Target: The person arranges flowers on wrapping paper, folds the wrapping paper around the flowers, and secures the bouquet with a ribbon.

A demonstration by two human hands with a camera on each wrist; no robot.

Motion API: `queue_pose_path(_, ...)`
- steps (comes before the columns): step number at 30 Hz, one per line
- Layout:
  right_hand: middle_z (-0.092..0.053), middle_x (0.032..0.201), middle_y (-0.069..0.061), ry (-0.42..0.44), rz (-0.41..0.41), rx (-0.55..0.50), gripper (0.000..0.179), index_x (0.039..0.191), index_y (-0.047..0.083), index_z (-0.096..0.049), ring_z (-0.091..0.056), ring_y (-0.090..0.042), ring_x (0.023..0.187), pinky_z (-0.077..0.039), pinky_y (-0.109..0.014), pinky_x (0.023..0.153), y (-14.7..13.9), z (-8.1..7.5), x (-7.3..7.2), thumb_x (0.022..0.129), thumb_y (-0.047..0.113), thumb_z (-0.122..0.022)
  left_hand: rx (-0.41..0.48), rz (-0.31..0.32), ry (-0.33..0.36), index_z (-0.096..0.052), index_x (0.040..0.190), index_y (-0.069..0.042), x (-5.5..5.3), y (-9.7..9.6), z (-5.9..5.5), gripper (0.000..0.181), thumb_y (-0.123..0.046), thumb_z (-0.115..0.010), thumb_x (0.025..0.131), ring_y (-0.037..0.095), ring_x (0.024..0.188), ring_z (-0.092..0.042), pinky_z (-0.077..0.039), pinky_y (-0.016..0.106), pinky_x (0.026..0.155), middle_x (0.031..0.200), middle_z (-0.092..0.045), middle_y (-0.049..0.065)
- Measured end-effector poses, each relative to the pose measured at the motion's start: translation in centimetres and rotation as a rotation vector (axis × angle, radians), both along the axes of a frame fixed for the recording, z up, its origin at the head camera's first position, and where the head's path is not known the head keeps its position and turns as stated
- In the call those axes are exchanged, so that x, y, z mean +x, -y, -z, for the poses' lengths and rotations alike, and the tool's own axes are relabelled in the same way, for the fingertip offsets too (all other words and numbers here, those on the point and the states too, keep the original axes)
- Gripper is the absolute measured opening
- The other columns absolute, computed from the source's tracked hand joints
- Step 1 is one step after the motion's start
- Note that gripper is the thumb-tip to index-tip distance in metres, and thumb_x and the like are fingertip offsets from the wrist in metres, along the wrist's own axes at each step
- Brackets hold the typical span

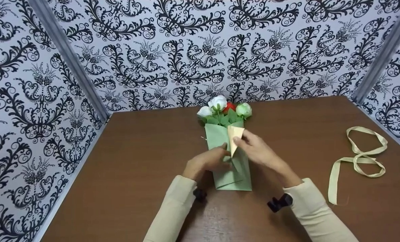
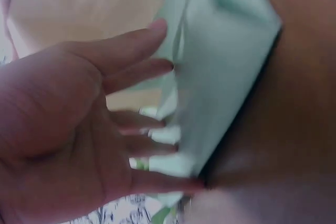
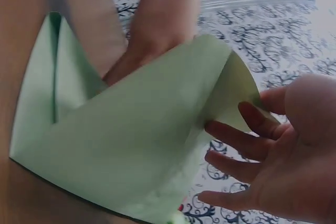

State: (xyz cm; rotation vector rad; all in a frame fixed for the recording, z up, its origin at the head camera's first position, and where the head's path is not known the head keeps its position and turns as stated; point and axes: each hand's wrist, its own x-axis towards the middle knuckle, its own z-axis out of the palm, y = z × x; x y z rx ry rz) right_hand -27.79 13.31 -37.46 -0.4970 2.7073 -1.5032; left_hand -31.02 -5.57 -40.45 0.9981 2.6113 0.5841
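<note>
A flower bouquet with white roses (image 1: 217, 102), a red flower (image 1: 230, 107) and a greenish-white flower (image 1: 244, 110) lies on the table, wrapped in light green paper (image 1: 216, 134). My right hand (image 1: 258, 151) pinches a flap (image 1: 236, 133) of this paper between thumb and fingers, its cream-coloured inner side turned up. On the wrap's left side rests my left hand (image 1: 209, 160). Its fingers (image 2: 149, 179) reach out fairly straight against the green paper (image 2: 226, 72) in the left wrist view. The stems are hidden inside the wrap.
A cream ribbon (image 1: 334, 178) lies loosely looped on the right of the brown table (image 1: 146, 161). Patterned white-and-black walls (image 1: 193, 50) close off the back and sides. Dark wrist mounts (image 1: 280, 202) hang below both cuffs.
</note>
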Motion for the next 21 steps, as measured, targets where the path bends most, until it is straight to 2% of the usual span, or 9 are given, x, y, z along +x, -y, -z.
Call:
queue_pose_path(3, -0.057, 0.140, -0.026, -0.015, 0.013, 0.051, 0.044, 0.143, 0.003, -0.050, -0.056, -0.040, 0.127, -0.047, -0.055, 0.105, 0.7, 0.5, -0.1, 0.106, 0.027, -0.050, 0.076, -0.003, -0.016, -0.067, 0.128, -0.004, -0.7, 1.5, -0.5, 0.033, -0.015, -0.065, 0.097, 0.028, 0.127, -0.058, -0.045, 0.038, 0.110, 0.150, -0.051, 0.018)
queue_pose_path(7, -0.064, 0.129, -0.022, -0.047, 0.005, 0.090, 0.039, 0.136, 0.006, -0.055, -0.061, -0.035, 0.116, -0.050, -0.051, 0.097, 1.5, 1.2, -0.1, 0.105, 0.029, -0.052, 0.131, -0.118, -0.040, -0.065, 0.132, -0.004, -1.1, 3.4, -1.3, 0.034, -0.014, -0.056, 0.101, 0.031, 0.128, -0.060, -0.046, 0.041, 0.110, 0.138, -0.063, 0.016)
queue_pose_path(8, -0.066, 0.123, -0.020, -0.057, -0.008, 0.106, 0.037, 0.132, 0.006, -0.058, -0.063, -0.033, 0.110, -0.052, -0.049, 0.093, 1.7, 1.4, -0.2, 0.104, 0.030, -0.053, 0.140, -0.150, -0.050, -0.066, 0.130, -0.004, -1.1, 3.9, -1.5, 0.033, -0.015, -0.054, 0.102, 0.031, 0.123, -0.063, -0.049, 0.042, 0.106, 0.133, -0.066, 0.016)
queue_pose_path(11, -0.069, 0.119, -0.015, -0.070, -0.056, 0.169, 0.036, 0.129, 0.007, -0.062, -0.064, -0.032, 0.110, -0.052, -0.049, 0.095, 2.3, 2.0, -0.2, 0.104, 0.032, -0.054, 0.176, -0.222, -0.065, -0.071, 0.119, -0.002, -0.9, 4.9, -2.2, 0.031, -0.016, -0.048, 0.105, 0.030, 0.101, -0.067, -0.054, 0.043, 0.093, 0.111, -0.072, 0.017)
queue_pose_path(14, -0.068, 0.127, -0.014, -0.098, -0.129, 0.252, 0.037, 0.127, 0.007, -0.064, -0.061, -0.035, 0.122, -0.047, -0.052, 0.104, 2.6, 2.7, -0.2, 0.103, 0.034, -0.054, 0.203, -0.274, -0.064, -0.070, 0.118, -0.002, -0.6, 5.5, -2.9, 0.032, -0.018, -0.045, 0.106, 0.030, 0.102, -0.067, -0.053, 0.045, 0.093, 0.108, -0.071, 0.018)
queue_pose_path(17, -0.063, 0.134, -0.018, -0.120, -0.215, 0.297, 0.039, 0.131, 0.003, -0.062, -0.056, -0.038, 0.129, -0.043, -0.054, 0.110, 2.8, 3.3, 0.0, 0.102, 0.030, -0.057, 0.192, -0.312, -0.082, -0.068, 0.123, -0.004, -0.2, 5.5, -3.4, 0.033, -0.015, -0.043, 0.105, 0.031, 0.114, -0.065, -0.051, 0.046, 0.100, 0.118, -0.071, 0.015)
queue_pose_path(19, -0.058, 0.140, -0.020, -0.115, -0.277, 0.320, 0.044, 0.135, 0.001, -0.058, -0.048, -0.042, 0.137, -0.036, -0.058, 0.114, 2.8, 3.6, 0.1, 0.102, 0.030, -0.057, 0.166, -0.335, -0.086, -0.068, 0.121, -0.003, 0.0, 5.3, -3.8, 0.033, -0.015, -0.043, 0.105, 0.032, 0.113, -0.065, -0.051, 0.046, 0.099, 0.117, -0.071, 0.016)
queue_pose_path(21, -0.050, 0.149, -0.022, -0.065, -0.332, 0.344, 0.050, 0.141, 0.001, -0.053, -0.036, -0.046, 0.145, -0.024, -0.064, 0.119, 2.9, 3.9, 0.2, 0.103, 0.032, -0.056, 0.127, -0.360, -0.084, -0.068, 0.117, -0.003, 0.3, 5.0, -4.0, 0.030, -0.018, -0.046, 0.104, 0.032, 0.108, -0.066, -0.052, 0.047, 0.095, 0.113, -0.071, 0.016)
